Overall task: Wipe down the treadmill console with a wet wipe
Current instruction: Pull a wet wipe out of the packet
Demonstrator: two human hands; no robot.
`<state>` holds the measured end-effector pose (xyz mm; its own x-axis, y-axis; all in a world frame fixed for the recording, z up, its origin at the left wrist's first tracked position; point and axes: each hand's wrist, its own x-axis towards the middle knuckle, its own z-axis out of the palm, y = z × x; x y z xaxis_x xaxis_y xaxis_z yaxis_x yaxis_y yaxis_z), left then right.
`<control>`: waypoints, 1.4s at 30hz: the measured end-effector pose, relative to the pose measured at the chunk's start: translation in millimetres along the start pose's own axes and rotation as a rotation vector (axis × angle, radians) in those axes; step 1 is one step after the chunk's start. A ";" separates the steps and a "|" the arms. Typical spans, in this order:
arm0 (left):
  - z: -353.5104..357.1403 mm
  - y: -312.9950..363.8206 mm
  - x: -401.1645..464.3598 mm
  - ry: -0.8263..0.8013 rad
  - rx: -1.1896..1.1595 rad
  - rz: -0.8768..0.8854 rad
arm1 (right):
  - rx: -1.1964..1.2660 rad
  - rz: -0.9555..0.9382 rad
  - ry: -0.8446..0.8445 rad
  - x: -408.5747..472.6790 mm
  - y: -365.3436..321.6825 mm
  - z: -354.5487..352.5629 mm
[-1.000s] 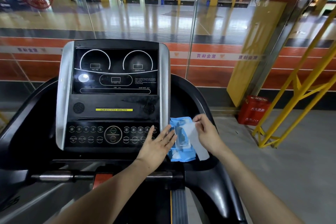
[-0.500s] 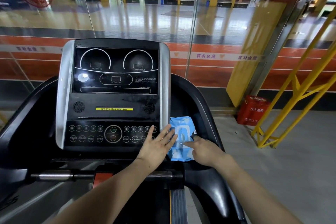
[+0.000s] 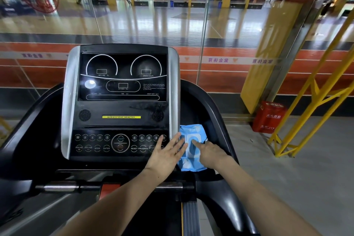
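Observation:
The treadmill console [image 3: 120,113] is black with silver side bars, a dark display above and a row of buttons below. A blue wet wipe pack [image 3: 189,165] lies in the tray just right of the console's lower corner. My left hand [image 3: 166,156] lies flat with fingers spread, over the console's lower right buttons and the pack's left edge. My right hand [image 3: 210,154] rests on the pack from the right, its index finger pressing on the pack's white flap. No loose wipe is in either hand.
A metal handlebar [image 3: 63,188] crosses below the console, and black side arms curve around it. A glass wall stands behind the treadmill. To the right are a red box [image 3: 268,118] on the floor and a yellow steel frame [image 3: 314,97].
One second ago my right hand held the pack's white flap lifted. It has since come down and pressed the flap flat onto the pack. My left hand has stayed in place.

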<state>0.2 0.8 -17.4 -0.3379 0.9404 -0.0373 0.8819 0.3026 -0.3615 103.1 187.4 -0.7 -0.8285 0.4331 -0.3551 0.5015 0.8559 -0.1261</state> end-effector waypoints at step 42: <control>-35.5 8.5 44.2 0.339 -0.359 -0.055 | 1.272 -0.056 0.769 -55.4 33.0 -37.3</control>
<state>4.4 50.5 11.0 -0.3139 0.9010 0.2993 0.9435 0.3314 -0.0080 156.3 202.1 49.4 -0.5759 0.7951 0.1903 0.0060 0.2368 -0.9715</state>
